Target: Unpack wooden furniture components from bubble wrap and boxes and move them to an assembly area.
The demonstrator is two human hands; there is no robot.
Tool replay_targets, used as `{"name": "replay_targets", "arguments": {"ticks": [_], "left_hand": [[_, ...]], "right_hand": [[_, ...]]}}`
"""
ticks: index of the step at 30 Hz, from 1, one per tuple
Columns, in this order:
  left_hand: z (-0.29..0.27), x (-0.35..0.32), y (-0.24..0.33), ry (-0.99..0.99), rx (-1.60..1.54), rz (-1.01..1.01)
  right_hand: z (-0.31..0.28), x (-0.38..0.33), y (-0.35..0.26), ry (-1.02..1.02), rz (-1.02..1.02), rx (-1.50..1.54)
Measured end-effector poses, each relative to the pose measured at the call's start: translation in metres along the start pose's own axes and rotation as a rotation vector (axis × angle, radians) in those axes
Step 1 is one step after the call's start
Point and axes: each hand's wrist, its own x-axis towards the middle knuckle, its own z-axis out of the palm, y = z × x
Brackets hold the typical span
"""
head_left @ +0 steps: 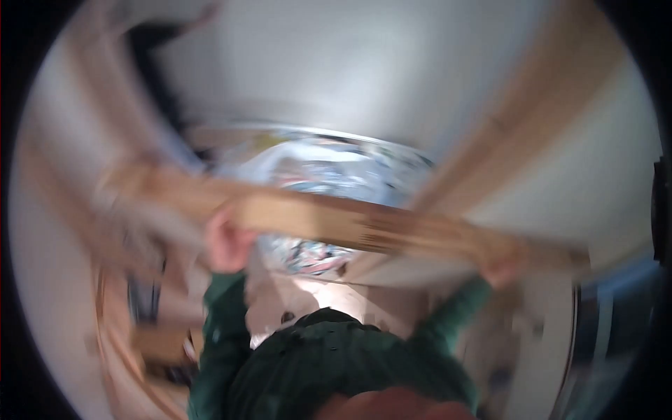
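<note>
A long wooden plank (329,220) stretches across the view in front of me, its left end slightly higher than its right. My left hand (229,241) is closed on its lower edge, left of the middle. Toward the other end, my right hand (500,262) grips the plank too, though motion blurs its fingers. Both arms, in dark green sleeves, reach up and outward. Part of the crinkled clear plastic (336,171) behind is hidden by the plank.
A broad wooden beam (518,126) slants at the upper right beside pale panels. At the upper left is a blurred dark shape (150,70). A brown box (164,343) sits low on the left. Dark glass panes (623,329) stand at the right.
</note>
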Motion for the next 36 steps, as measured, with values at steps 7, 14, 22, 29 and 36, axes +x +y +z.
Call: {"name": "replay_targets", "arguments": {"ticks": [7, 14, 22, 29, 36], "left_hand": [[0.001, -0.008, 0.004, -0.123, -0.009, 0.036], [0.001, 0.013, 0.02, -0.136, -0.007, 0.017], [0.02, -0.006, 0.02, -0.144, 0.013, 0.051], [0.026, 0.0, 0.014, 0.011, -0.021, 0.155], [0.031, 0.003, 0.002, 0.179, -0.019, 0.314]], "right_hand": [[-0.042, 0.04, 0.064, -0.404, -0.817, -0.705], [-0.04, 0.046, 0.076, -0.424, -0.785, -0.684], [-0.039, 0.028, 0.08, -0.419, -0.834, -0.729], [-0.036, 0.034, 0.081, -0.421, -0.888, -0.717], [-0.037, 0.04, 0.08, -0.415, -0.886, -0.665]]}}
